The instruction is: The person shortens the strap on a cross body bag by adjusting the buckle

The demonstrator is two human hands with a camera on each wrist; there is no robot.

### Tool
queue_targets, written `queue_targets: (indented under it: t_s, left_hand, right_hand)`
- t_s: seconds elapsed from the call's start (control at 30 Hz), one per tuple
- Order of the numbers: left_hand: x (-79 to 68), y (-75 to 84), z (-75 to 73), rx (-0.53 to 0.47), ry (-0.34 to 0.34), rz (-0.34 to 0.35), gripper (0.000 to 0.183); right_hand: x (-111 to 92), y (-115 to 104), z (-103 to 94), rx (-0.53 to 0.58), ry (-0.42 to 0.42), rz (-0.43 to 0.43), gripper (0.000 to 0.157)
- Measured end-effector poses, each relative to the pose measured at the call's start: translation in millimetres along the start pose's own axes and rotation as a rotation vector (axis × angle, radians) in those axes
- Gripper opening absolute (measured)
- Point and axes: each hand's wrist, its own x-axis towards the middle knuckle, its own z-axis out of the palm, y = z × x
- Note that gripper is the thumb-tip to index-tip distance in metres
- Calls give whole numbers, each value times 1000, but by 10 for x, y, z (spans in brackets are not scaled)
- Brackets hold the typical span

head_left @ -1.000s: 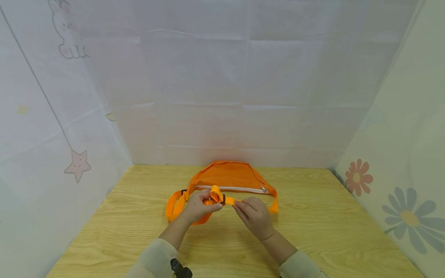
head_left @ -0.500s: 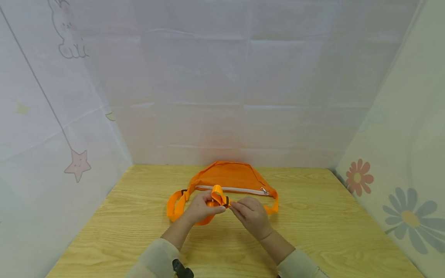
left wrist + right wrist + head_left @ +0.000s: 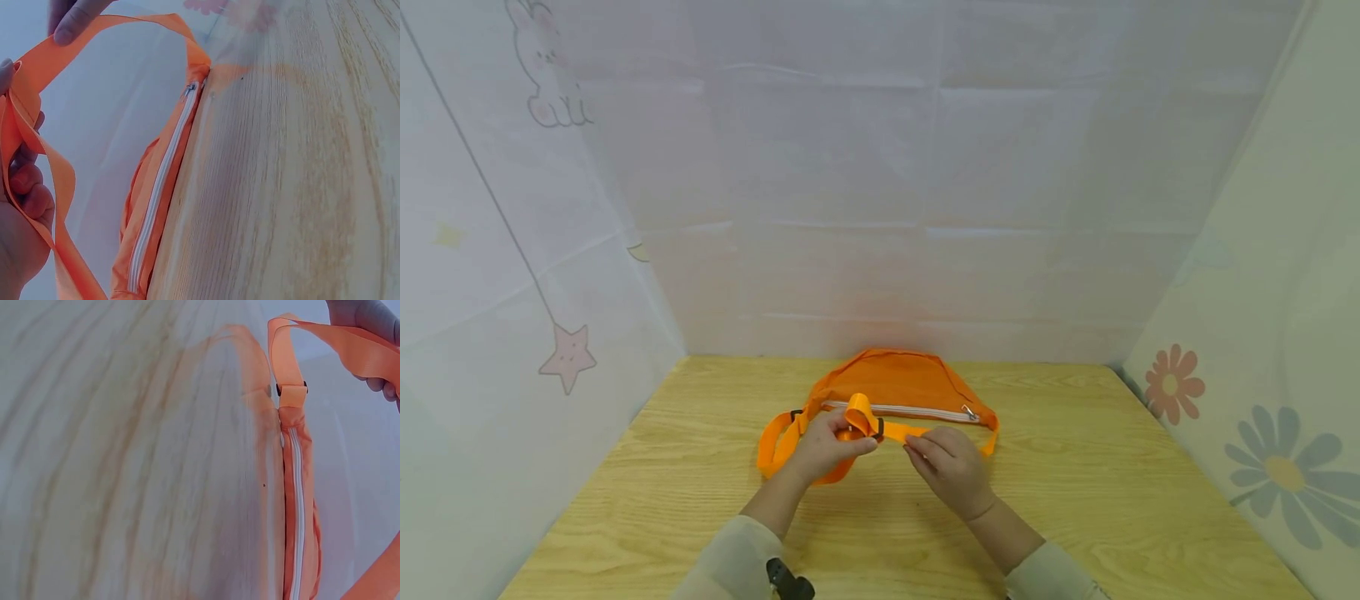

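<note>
An orange waist bag (image 3: 887,377) with a white zipper (image 3: 917,411) lies on the table. Its orange strap (image 3: 782,450) loops out to the left and comes round in front of the bag. My left hand (image 3: 826,448) pinches the strap beside a dark slider buckle (image 3: 880,429), and a small loop of webbing stands up there. On the other side of the buckle my right hand (image 3: 951,468) pinches the strap, which runs fairly straight between the hands. In the left wrist view the left fingers (image 3: 34,194) curl behind the strap.
The wooden table (image 3: 1112,492) extends around the bag. Behind it stands a pale sheet wall (image 3: 1000,275), with patterned side walls left and right. A second dark slider (image 3: 796,413) sits on the strap near the bag's left end.
The right hand first moved in close to the buckle, then drew back to the right, exposing more strap between the hands. The left hand shifted slightly right, then back left.
</note>
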Motion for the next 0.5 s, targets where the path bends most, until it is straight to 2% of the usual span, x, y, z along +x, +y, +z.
queue_targets:
  t_s: [0.27, 0.5]
  left_hand:
    - [0, -21, -1, -10, 3, 25, 28]
    - [9, 2, 9, 25, 6, 10, 29]
  right_hand:
    - [3, -7, 5, 12, 0, 1, 33]
    - [44, -30, 13, 8, 33, -11, 32]
